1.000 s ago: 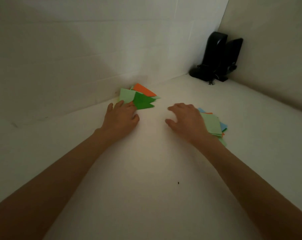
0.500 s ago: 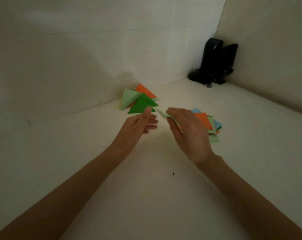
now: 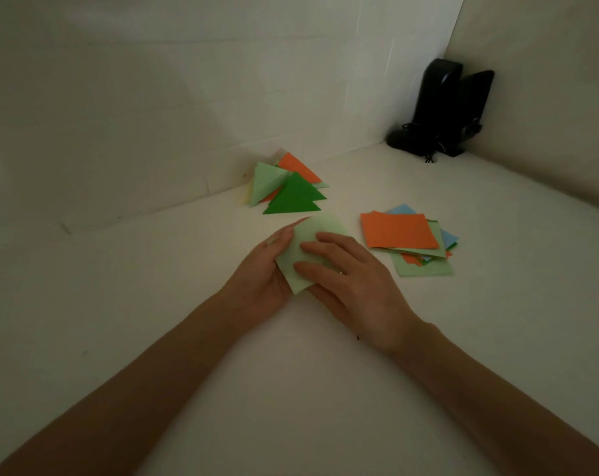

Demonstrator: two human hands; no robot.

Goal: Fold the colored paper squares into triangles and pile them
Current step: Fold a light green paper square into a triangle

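Note:
A light green paper square (image 3: 320,228) is held between both hands over the middle of the white table. My left hand (image 3: 260,280) supports its left edge from beneath. My right hand (image 3: 353,283) lies on top of it with fingers spread across the sheet. Behind them, against the back wall, lies a pile of folded triangles (image 3: 289,188): dark green in front, light green and orange behind. To the right sits a stack of unfolded squares (image 3: 404,235) with an orange sheet on top and blue and green ones underneath.
Two black upright devices with a cable (image 3: 442,108) stand in the far right corner. White walls close the table at the back and on the right. A small dark speck (image 3: 358,337) lies on the table near my right wrist.
My right hand took the light green square off the stack, which left the orange sheet on top. Both hands came together at the table's middle and now hold that sheet.

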